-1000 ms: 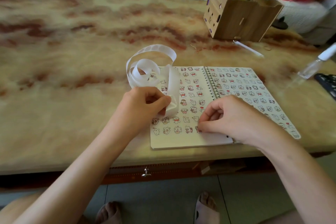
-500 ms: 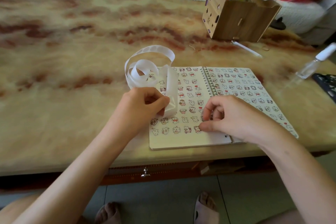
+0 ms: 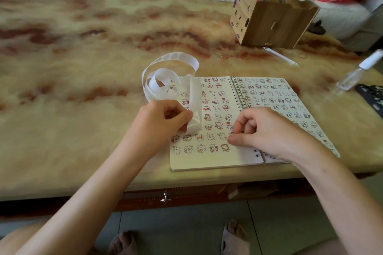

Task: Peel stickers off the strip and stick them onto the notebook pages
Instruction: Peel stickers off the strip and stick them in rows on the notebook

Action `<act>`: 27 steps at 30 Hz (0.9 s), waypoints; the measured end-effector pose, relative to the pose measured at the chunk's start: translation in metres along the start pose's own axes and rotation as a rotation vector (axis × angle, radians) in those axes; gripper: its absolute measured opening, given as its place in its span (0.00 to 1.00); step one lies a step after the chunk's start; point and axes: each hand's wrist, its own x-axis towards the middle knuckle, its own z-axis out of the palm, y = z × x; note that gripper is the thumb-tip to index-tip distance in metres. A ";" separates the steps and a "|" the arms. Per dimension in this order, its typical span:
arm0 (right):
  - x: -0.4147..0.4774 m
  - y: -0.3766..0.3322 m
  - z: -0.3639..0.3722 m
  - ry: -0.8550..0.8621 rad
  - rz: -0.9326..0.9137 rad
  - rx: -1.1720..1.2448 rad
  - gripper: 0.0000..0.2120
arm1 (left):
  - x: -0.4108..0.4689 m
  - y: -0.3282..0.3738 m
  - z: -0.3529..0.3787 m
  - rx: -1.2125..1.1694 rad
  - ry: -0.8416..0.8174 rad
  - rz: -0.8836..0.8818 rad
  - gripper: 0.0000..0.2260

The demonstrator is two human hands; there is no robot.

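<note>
An open spiral notebook lies at the table's near edge, both pages covered with rows of small cartoon stickers. A white sticker strip coils over the notebook's top left corner and runs down the left page. My left hand grips the strip's lower end between thumb and fingers, just above the page. My right hand rests on the left page near the spiral binding. Its thumb tip presses the paper at the end of a sticker row, and its fingers are curled with nothing visible in them.
The marbled table stretches left and back. A wooden pen holder stands at the back right, a white pen in front of it. At the right edge are a clear spray bottle and a dark patterned object.
My right index finger has lifted off the page and curled back, leaving the thumb on the paper. My left hand still holds the strip in the same place.
</note>
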 end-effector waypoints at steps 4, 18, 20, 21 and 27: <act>0.000 0.000 0.002 0.012 -0.003 0.015 0.13 | 0.000 0.000 0.000 0.006 -0.001 0.000 0.10; -0.006 -0.011 0.008 0.078 0.030 -0.141 0.18 | -0.002 0.003 0.000 0.009 -0.009 -0.012 0.11; -0.005 -0.009 0.007 0.076 0.027 -0.137 0.14 | -0.001 0.003 0.000 0.012 -0.007 -0.012 0.11; -0.005 -0.008 0.006 0.070 0.025 -0.133 0.13 | -0.002 0.003 0.000 0.007 -0.004 -0.012 0.11; -0.003 -0.009 0.006 0.104 -0.066 -0.079 0.10 | -0.004 0.005 -0.003 -0.069 0.066 0.030 0.10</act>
